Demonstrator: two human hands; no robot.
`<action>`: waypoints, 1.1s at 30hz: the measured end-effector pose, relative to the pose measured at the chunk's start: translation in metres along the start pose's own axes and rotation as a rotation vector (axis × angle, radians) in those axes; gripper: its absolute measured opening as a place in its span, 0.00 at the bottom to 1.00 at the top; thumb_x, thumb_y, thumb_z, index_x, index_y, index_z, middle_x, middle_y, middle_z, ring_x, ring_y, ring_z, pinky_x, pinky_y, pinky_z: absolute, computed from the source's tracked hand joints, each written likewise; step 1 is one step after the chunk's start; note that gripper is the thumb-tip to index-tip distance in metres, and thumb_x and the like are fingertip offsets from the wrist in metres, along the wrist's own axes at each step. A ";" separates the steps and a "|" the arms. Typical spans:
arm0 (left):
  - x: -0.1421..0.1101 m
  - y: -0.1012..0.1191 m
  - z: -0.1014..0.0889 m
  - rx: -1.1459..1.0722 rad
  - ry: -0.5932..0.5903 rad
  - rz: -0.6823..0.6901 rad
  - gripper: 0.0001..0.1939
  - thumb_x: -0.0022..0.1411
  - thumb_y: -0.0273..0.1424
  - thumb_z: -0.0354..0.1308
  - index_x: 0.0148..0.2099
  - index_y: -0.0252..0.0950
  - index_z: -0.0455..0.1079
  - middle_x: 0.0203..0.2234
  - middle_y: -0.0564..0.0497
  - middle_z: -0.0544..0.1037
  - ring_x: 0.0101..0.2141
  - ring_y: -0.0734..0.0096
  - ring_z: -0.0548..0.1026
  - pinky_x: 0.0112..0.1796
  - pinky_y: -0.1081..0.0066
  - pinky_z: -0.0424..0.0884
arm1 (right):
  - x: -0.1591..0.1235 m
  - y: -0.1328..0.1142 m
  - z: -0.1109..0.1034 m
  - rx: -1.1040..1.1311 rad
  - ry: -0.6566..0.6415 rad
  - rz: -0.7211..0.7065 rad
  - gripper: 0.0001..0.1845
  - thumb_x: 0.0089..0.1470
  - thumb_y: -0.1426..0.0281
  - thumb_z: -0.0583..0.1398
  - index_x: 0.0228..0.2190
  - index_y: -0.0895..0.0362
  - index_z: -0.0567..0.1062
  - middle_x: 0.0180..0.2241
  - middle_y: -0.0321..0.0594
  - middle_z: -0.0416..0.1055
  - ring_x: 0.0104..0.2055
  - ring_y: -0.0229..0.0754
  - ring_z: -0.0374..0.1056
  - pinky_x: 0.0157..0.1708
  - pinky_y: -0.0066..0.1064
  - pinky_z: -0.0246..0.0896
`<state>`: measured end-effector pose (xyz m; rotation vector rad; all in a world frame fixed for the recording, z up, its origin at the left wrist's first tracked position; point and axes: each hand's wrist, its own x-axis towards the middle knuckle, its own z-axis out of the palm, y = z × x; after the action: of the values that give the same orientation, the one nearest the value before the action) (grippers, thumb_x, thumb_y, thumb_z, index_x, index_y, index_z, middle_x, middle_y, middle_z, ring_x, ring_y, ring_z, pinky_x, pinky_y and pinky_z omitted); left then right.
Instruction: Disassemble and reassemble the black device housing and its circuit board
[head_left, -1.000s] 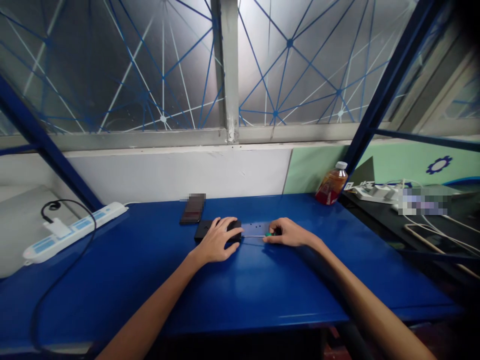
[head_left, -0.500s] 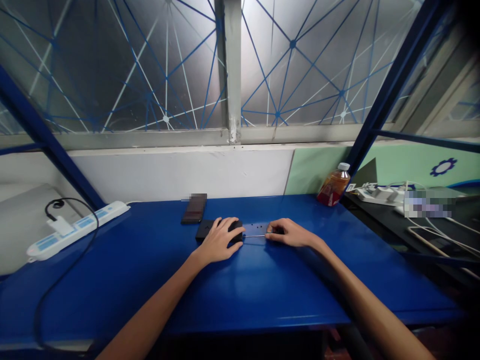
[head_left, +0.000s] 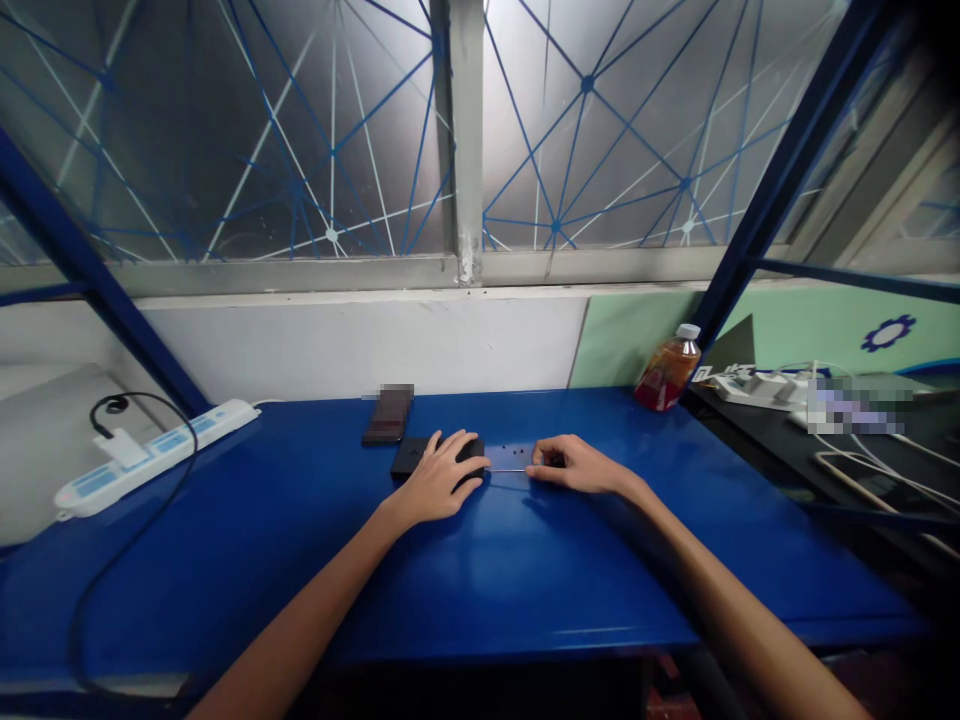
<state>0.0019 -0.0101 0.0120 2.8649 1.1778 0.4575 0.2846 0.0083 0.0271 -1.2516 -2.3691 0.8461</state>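
A flat black box (head_left: 407, 458) lies on the blue table, partly covered by my left hand (head_left: 442, 478). The fingers of that hand spread over its top, and the thumb sits near its right end, holding it down. My right hand (head_left: 566, 465) is closed around a thin screwdriver (head_left: 510, 470); its handle is hidden in the fingers. The metal shaft lies level and points left at the box's right end. Whether the tip touches the box, I cannot tell. Several tiny dark pieces, which look like screws (head_left: 514, 451), lie just beyond the shaft.
A dark phone (head_left: 388, 415) lies behind the box. On the left is a white power strip (head_left: 157, 460) with a black cable (head_left: 150, 545) hanging over the table. A drink bottle (head_left: 670, 368) stands at the back right. Beyond it, a black surface (head_left: 757, 430) carries white cables.
My right hand has shifted very slightly left with the screwdriver. My left hand and the box stay almost where they were.
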 end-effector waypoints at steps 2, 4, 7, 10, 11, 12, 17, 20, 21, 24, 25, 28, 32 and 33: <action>0.000 0.001 -0.001 0.001 -0.007 -0.001 0.15 0.70 0.34 0.46 0.55 0.47 0.68 0.62 0.45 0.59 0.63 0.49 0.55 0.59 0.38 0.48 | 0.000 0.000 -0.003 -0.012 0.005 -0.006 0.20 0.55 0.53 0.58 0.28 0.58 0.73 0.22 0.34 0.66 0.25 0.36 0.59 0.25 0.27 0.49; 0.001 0.002 -0.002 0.005 -0.009 0.000 0.15 0.70 0.34 0.46 0.54 0.47 0.68 0.62 0.45 0.59 0.63 0.49 0.55 0.59 0.38 0.48 | 0.000 0.000 -0.005 -0.038 0.008 0.004 0.20 0.50 0.52 0.62 0.27 0.58 0.73 0.22 0.33 0.66 0.24 0.35 0.57 0.25 0.27 0.48; 0.001 0.003 -0.002 0.010 -0.008 0.001 0.15 0.70 0.34 0.46 0.54 0.47 0.69 0.62 0.45 0.60 0.62 0.50 0.56 0.59 0.39 0.48 | 0.001 0.000 -0.004 -0.066 -0.010 0.036 0.21 0.45 0.52 0.65 0.25 0.57 0.71 0.22 0.32 0.64 0.24 0.35 0.56 0.24 0.27 0.47; 0.001 0.003 -0.002 0.008 -0.005 -0.001 0.14 0.70 0.34 0.46 0.53 0.46 0.69 0.61 0.45 0.61 0.62 0.49 0.57 0.59 0.39 0.49 | 0.002 0.000 -0.001 -0.083 -0.022 0.042 0.21 0.43 0.53 0.67 0.24 0.56 0.67 0.22 0.31 0.63 0.24 0.35 0.55 0.24 0.26 0.45; 0.001 0.003 -0.002 0.005 -0.004 -0.003 0.14 0.70 0.34 0.46 0.53 0.46 0.69 0.61 0.45 0.61 0.62 0.49 0.57 0.59 0.39 0.49 | 0.002 0.000 0.000 -0.084 -0.026 0.041 0.21 0.42 0.54 0.67 0.24 0.56 0.66 0.22 0.30 0.63 0.24 0.34 0.55 0.23 0.26 0.45; 0.001 0.002 -0.001 0.002 -0.001 -0.003 0.14 0.70 0.34 0.46 0.53 0.46 0.69 0.61 0.45 0.61 0.62 0.49 0.56 0.59 0.39 0.49 | 0.002 -0.001 0.001 -0.084 -0.031 0.042 0.21 0.42 0.55 0.67 0.25 0.56 0.65 0.22 0.30 0.63 0.24 0.34 0.55 0.23 0.25 0.45; 0.001 0.002 0.000 -0.002 0.007 0.001 0.15 0.70 0.35 0.46 0.54 0.46 0.69 0.62 0.46 0.60 0.62 0.49 0.56 0.59 0.39 0.49 | 0.000 -0.003 0.002 -0.099 0.003 0.029 0.21 0.48 0.52 0.63 0.26 0.56 0.65 0.22 0.31 0.64 0.24 0.35 0.57 0.24 0.26 0.47; 0.001 0.002 0.000 -0.006 0.014 0.004 0.15 0.70 0.35 0.46 0.53 0.46 0.69 0.61 0.45 0.61 0.62 0.49 0.56 0.58 0.39 0.49 | -0.001 -0.003 0.000 -0.098 0.027 0.013 0.20 0.57 0.52 0.56 0.28 0.56 0.68 0.23 0.34 0.67 0.24 0.35 0.59 0.25 0.27 0.48; 0.001 0.002 0.000 -0.008 0.017 0.006 0.15 0.70 0.35 0.46 0.53 0.46 0.69 0.61 0.45 0.61 0.62 0.49 0.57 0.58 0.39 0.49 | -0.001 -0.003 -0.001 -0.098 0.023 0.010 0.20 0.57 0.52 0.55 0.28 0.56 0.69 0.23 0.34 0.67 0.24 0.35 0.59 0.25 0.27 0.48; 0.002 0.002 0.000 -0.006 0.025 0.010 0.14 0.70 0.35 0.45 0.53 0.46 0.69 0.61 0.45 0.61 0.61 0.50 0.58 0.58 0.39 0.50 | -0.002 -0.002 -0.003 -0.112 -0.012 -0.002 0.21 0.57 0.52 0.56 0.26 0.57 0.71 0.22 0.34 0.66 0.23 0.34 0.57 0.24 0.27 0.47; 0.002 0.002 0.000 -0.003 0.024 0.011 0.14 0.70 0.35 0.45 0.53 0.46 0.69 0.61 0.44 0.61 0.61 0.50 0.58 0.58 0.39 0.50 | -0.002 -0.001 -0.004 -0.118 -0.020 0.002 0.22 0.56 0.51 0.56 0.25 0.57 0.71 0.21 0.33 0.65 0.22 0.34 0.56 0.23 0.27 0.46; 0.002 0.002 0.000 0.005 0.019 0.010 0.14 0.70 0.35 0.45 0.52 0.46 0.69 0.60 0.44 0.62 0.61 0.52 0.58 0.58 0.40 0.50 | -0.001 0.000 -0.004 -0.107 -0.017 0.033 0.24 0.52 0.49 0.58 0.24 0.57 0.71 0.20 0.33 0.63 0.22 0.34 0.54 0.22 0.27 0.45; 0.002 0.002 0.001 0.004 0.024 0.008 0.14 0.71 0.35 0.44 0.52 0.45 0.69 0.60 0.45 0.62 0.61 0.53 0.58 0.59 0.41 0.49 | 0.000 0.002 0.001 -0.055 -0.023 0.054 0.22 0.47 0.50 0.63 0.27 0.56 0.68 0.21 0.32 0.64 0.23 0.35 0.57 0.23 0.26 0.47; 0.002 0.003 0.001 0.006 0.023 0.007 0.15 0.71 0.35 0.44 0.52 0.45 0.69 0.60 0.45 0.61 0.61 0.53 0.58 0.59 0.41 0.49 | 0.001 0.002 0.002 -0.062 -0.017 0.047 0.22 0.46 0.51 0.64 0.27 0.56 0.67 0.22 0.32 0.65 0.24 0.35 0.57 0.23 0.26 0.47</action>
<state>0.0051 -0.0106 0.0122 2.8773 1.1751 0.4896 0.2849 0.0092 0.0244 -1.3339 -2.4055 0.8057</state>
